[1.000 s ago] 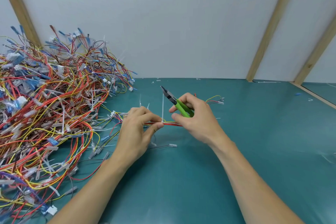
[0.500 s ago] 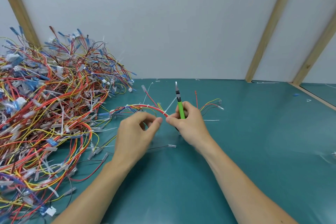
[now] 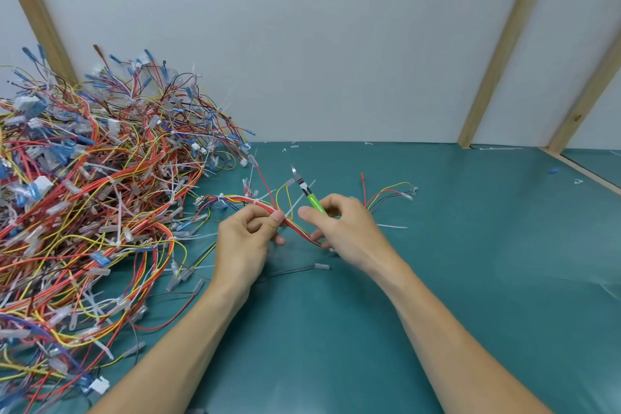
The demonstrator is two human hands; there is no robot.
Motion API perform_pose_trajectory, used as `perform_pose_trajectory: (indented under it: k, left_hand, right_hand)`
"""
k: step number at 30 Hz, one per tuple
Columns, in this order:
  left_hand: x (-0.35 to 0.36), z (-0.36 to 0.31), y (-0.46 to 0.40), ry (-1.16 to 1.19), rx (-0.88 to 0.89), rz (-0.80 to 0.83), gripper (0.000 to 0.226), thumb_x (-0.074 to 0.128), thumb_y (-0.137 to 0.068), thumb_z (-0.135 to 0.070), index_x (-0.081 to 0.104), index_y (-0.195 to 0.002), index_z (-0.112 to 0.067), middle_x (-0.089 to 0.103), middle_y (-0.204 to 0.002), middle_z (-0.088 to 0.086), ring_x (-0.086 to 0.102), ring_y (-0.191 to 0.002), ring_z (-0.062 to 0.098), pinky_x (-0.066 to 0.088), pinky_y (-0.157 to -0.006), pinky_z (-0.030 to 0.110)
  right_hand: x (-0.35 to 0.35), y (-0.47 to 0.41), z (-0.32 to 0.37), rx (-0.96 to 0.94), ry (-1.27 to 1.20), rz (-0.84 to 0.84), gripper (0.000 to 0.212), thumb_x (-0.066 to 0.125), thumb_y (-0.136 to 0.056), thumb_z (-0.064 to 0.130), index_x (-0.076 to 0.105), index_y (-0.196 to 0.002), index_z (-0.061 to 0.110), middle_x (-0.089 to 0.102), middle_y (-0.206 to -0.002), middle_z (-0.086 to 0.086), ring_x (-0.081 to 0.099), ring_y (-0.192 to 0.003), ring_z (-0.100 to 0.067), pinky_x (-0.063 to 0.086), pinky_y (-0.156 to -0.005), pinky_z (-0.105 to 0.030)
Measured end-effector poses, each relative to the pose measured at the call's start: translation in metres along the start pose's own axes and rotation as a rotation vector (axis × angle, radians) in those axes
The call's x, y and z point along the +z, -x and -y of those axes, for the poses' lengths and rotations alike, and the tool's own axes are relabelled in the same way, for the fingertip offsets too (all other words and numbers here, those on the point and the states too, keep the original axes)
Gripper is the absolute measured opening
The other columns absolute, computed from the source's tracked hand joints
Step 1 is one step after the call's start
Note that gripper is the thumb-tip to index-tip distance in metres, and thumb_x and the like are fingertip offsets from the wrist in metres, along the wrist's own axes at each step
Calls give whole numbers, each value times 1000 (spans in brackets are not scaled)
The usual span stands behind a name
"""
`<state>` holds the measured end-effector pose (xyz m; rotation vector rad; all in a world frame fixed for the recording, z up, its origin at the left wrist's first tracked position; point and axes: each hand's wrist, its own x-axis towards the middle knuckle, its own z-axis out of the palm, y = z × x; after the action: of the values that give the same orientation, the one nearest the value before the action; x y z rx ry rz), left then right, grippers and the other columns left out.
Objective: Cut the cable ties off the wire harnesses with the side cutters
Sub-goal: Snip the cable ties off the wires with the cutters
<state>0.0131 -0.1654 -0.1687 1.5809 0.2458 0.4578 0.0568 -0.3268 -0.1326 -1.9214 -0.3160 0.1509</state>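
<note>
Since half a second ago, green-handled side cutters (image 3: pixel 311 195) tilt left in right hand (image 3: pixel 339 225); left hand (image 3: pixel 248 232) pinches red-orange wire harness (image 3: pixel 295 227) mid-frame over teal counter (image 3: pixel 470 245). Locating white cable tie (image 3: pixel 295 206); next: nip it.

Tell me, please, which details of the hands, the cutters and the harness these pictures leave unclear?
All in the head view:
- Side cutters: blurred; blades open or closed is unclear, and the right hand hides the handles.
- Wire harness: both hands cover parts of it, so any cable ties there are hidden.
- Left hand: its fingertips curl out of sight.
- Wire pile: cut off by the left edge.
</note>
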Motion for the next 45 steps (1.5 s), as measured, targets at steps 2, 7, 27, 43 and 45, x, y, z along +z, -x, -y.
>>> perform_pose_trajectory:
  k: [2, 7, 27, 43, 45]
  left_hand:
    - [0, 0, 0, 2, -7, 25, 13, 67, -95, -19, 61, -86, -11, 75, -75, 1, 71, -66, 16, 47, -51, 26]
    - [3, -4, 0, 57, -25, 82, 11, 68, -94, -8, 61, -99, -1, 76, -79, 4, 74, -77, 14, 57, -61, 26]
    - [6, 3, -1, 107, -53, 34, 4, 65, -96, -11, 62, -97, -10, 76, -75, -4, 74, -78, 11, 55, -63, 25]
    - [6, 6, 0, 119, -26, 16, 13, 68, -94, -13, 62, -100, -4, 78, -83, 0, 76, -86, 13, 55, -65, 19]
    - [6, 5, 0, 122, -22, 24, 13, 68, -94, -13, 62, -100, -4, 79, -85, 1, 76, -86, 13, 54, -65, 18]
  right_hand:
    - [-8, -3, 0, 22, -7, 3, 44, 67, -67, 57, 68, -86, 17, 67, -72, 8, 74, -69, -12, 60, -79, -47]
    - [-22, -9, -4, 68, -56, 86, 31, 67, -69, 44, 65, -79, 15, 66, -77, 0, 67, -67, -15, 57, -69, -40]
    - [-18, -6, -11, -117, 393, 5, 45, 49, -91, 74, 67, -90, 33, 70, -81, 11, 67, -88, -15, 50, -78, -36]
    - [-37, 7, -32, -80, 449, -19, 38, 65, -79, 76, 74, -90, 41, 74, -87, 21, 66, -93, -7, 54, -87, -39]
    - [-37, 6, -30, -93, 429, -22, 37, 67, -78, 75, 74, -90, 41, 74, -86, 21, 66, -92, -6, 54, -86, -38]
